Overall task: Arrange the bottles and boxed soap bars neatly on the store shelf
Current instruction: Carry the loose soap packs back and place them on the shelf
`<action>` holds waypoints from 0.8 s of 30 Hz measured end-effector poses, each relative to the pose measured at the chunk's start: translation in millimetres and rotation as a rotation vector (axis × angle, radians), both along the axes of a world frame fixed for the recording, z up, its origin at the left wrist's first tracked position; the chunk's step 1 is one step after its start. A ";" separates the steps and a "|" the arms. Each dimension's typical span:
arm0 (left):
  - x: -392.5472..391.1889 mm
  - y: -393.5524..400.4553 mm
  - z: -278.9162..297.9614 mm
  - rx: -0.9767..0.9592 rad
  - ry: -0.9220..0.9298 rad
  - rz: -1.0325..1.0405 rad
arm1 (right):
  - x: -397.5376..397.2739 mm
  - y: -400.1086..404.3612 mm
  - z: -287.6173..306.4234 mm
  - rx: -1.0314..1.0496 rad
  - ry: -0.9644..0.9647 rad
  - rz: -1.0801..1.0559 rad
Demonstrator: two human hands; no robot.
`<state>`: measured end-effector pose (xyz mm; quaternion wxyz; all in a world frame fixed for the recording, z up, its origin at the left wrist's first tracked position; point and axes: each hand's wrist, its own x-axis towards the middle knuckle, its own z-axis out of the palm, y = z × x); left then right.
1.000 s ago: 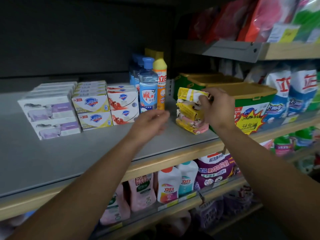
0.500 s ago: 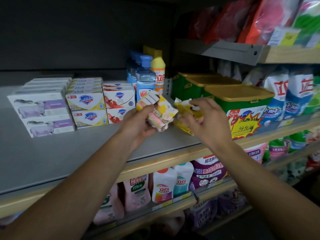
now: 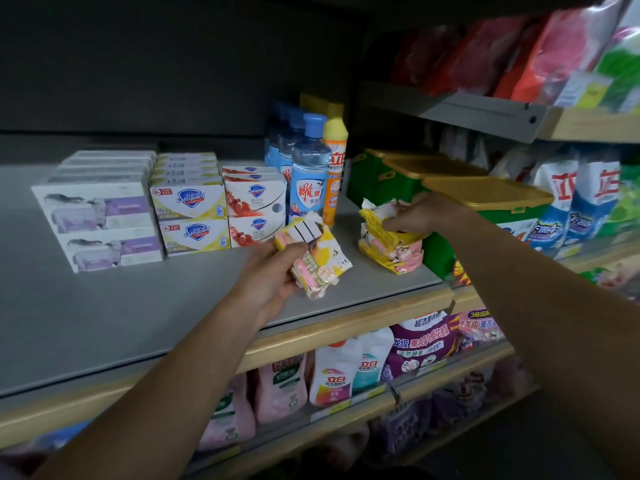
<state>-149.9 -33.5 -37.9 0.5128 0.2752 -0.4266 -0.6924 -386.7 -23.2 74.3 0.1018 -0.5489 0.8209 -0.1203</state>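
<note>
Left hand (image 3: 273, 275) is raised over the front of the grey shelf (image 3: 104, 323), fingers curled round one yellow-and-pink wrapped soap bar (image 3: 313, 256), held tilted clear of the shelf. Right hand (image 3: 420, 214) reaches in from the right, palm down, pinching the top packet of a small stack of wrapped soaps (image 3: 391, 247) beside the green tubs (image 3: 436, 188); how many packets are in the stack I cannot tell. To the left stand three rows of soap boxes, two high at the front: lavender boxes (image 3: 100, 225), yellow Safeguard boxes (image 3: 192, 220), red Safeguard boxes (image 3: 254, 209). Behind them stand three blue bottles (image 3: 310, 174) and one orange bottle (image 3: 335, 168).
</note>
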 end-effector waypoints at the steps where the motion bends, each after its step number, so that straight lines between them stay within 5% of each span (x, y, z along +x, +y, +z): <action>1: -0.5 0.4 0.7 -0.007 -0.002 -0.010 | -1.3 -0.1 -0.8 -0.019 -0.018 -0.006; 7: 2.1 6.9 7.9 -0.027 -0.012 -0.027 | 15.0 12.8 -9.3 -0.275 -0.133 -0.082; 10: 9.1 21.1 15.3 -0.066 -0.004 -0.039 | 31.5 42.8 -11.2 -0.410 -0.344 -0.096; 24: 41.4 198.5 -22.4 0.149 -0.176 -0.194 | 94.0 306.8 -146.5 -0.646 -1.154 -0.309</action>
